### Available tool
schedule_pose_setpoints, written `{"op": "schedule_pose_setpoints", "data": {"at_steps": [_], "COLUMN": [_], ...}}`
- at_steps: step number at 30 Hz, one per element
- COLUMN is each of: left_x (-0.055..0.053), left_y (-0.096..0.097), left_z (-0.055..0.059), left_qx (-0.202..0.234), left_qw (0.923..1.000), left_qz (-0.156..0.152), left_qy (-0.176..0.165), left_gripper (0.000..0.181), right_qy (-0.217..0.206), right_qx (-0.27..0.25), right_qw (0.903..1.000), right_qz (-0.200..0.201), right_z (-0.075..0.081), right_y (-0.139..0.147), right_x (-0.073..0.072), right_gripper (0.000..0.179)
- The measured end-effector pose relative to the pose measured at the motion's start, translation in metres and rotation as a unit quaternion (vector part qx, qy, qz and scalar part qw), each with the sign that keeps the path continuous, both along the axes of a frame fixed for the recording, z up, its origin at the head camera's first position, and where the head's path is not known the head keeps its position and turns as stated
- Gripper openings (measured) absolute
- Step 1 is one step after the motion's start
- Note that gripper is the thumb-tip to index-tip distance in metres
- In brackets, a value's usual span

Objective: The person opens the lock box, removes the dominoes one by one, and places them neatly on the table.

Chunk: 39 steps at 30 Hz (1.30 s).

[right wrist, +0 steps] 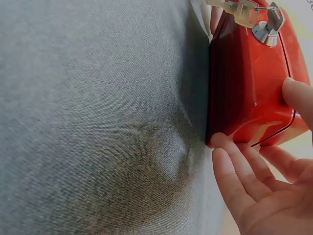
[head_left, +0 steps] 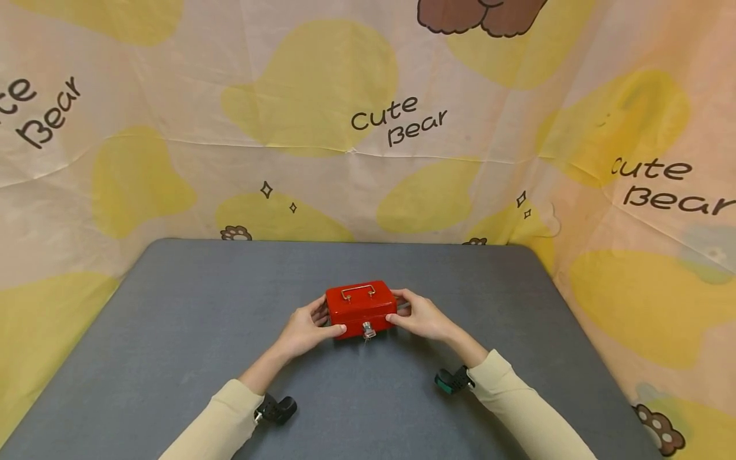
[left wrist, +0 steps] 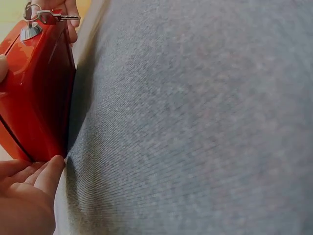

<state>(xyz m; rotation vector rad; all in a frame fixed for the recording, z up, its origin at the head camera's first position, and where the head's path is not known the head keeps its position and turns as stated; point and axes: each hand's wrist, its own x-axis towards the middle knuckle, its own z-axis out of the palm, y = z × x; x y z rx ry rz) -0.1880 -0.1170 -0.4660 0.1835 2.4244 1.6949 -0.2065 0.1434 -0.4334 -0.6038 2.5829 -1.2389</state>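
Observation:
A small red cash box (head_left: 361,311) with a lid and a folded metal handle (head_left: 358,291) is at the middle of the table. On its front, a silver lock (right wrist: 266,33) holds a key, and a second key (right wrist: 244,11) hangs from the ring. My left hand (head_left: 303,330) grips the left end, thumb on the front face and fingers along the side. The right hand (head_left: 424,317) holds the other end the same way, its thumb (right wrist: 299,98) pressing near the lid seam. Whether the box's base touches the table I cannot tell.
The grey cloth-covered table (head_left: 201,306) spreads around the box. Behind and beside it hangs a patterned curtain (head_left: 310,89) with yellow patches and lettering. A dark wrist device (head_left: 276,409) sits at the left cuff, another (head_left: 453,380) at the right.

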Motion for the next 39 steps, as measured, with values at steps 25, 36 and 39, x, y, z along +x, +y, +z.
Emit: {"op": "schedule_pose_setpoints", "data": {"at_steps": [25,36,39], "left_x": [-0.004,-0.007,-0.008], "left_y": [-0.002,-0.003,-0.002], "left_z": [-0.004,-0.004,-0.005], "left_qx": [-0.104,-0.122,-0.116], "left_qw": [0.989,0.9847,0.9845], "left_qz": [-0.06,-0.079,-0.083], "left_qy": [0.086,0.096,0.103], "left_gripper": [0.099,0.099,0.1], "right_qy": [0.019,0.055,0.064], "right_qx": [-0.044,-0.02,-0.012], "right_qw": [0.9988,0.998,0.9976], "right_qz": [-0.008,-0.024,-0.022], "right_z": [-0.027,-0.033,-0.033], "right_y": [0.004,0.002,0.002], "right_x": [0.014,0.018,0.019], "right_gripper": [0.061,0.071,0.071]}}
